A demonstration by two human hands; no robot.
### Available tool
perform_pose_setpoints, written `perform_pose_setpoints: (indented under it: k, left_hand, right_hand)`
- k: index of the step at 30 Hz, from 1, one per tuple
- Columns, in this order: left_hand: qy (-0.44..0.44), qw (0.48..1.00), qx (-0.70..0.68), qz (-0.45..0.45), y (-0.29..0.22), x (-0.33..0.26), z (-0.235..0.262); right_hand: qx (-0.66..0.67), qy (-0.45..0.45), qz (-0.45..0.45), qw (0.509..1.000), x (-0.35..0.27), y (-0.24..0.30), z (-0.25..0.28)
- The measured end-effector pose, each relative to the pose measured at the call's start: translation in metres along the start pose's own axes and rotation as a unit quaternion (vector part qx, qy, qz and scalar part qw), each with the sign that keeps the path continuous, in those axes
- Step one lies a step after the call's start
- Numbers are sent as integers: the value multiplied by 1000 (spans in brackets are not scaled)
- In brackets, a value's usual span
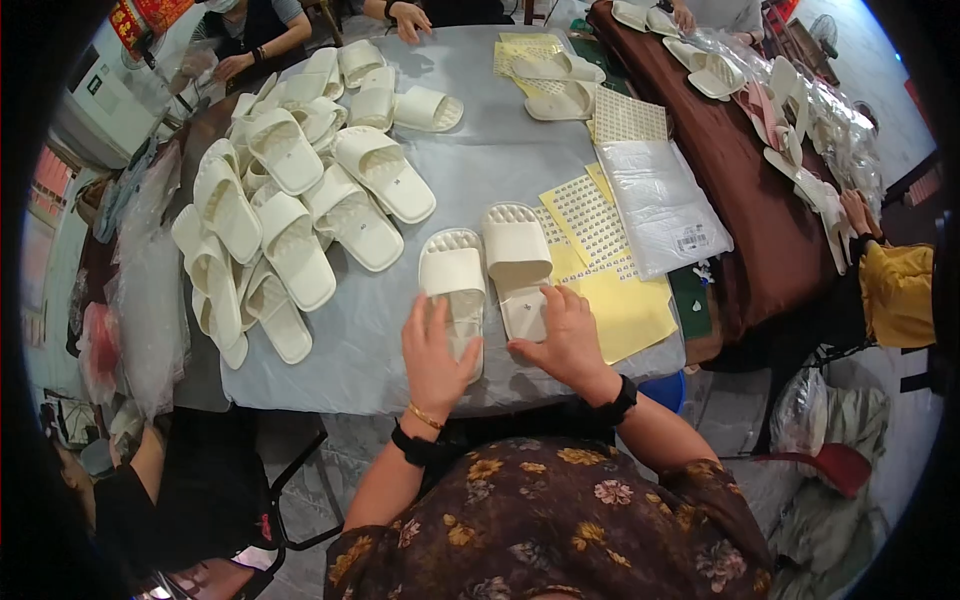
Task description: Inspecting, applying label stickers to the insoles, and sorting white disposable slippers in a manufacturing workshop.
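Two cream slide slippers lie side by side in front of me on the grey-covered table (300, 385), soles up to the toe bands. Over the heel of the left slipper (450, 272) is my left hand (437, 350), fingers stretched and spread, thumb apart. My right hand (568, 345) rests by the heel of the right slipper (516, 245), fingers along its right edge and thumb near its heel end. Neither hand is closed round a slipper. A small dark mark shows on the right slipper's insole; my left hand partly hides the left slipper's heel.
A big heap of cream slippers (290, 200) fills the table's left. At right lie yellow sticker sheets (585, 225) and a clear plastic packet (660, 205). Beyond is a brown-covered table (720, 220) with more slippers. Other people sit around, one hand (408, 20) at the far edge.
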State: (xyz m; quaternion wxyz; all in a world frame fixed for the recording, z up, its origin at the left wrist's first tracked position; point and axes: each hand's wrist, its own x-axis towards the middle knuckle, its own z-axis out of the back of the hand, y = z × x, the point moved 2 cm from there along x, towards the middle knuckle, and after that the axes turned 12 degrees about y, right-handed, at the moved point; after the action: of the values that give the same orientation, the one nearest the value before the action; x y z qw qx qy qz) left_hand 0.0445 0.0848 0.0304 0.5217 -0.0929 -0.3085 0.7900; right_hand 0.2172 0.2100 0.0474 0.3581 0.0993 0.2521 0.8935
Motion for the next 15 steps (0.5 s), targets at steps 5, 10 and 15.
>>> perform_pose_setpoints:
  k: [5,10,15]
  left_hand:
    - [46,997,19,-65,-4,-17,-12]
    - [47,996,21,-74,-12,-23,-14]
    - [41,994,28,-96,-17,-16,-12]
  right_hand:
    - [-46,23,-48,998,1,9,-15]
    - [-89,47,-11,995,-11,4,-19]
    - [-37,15,28,999,-16,0,-5]
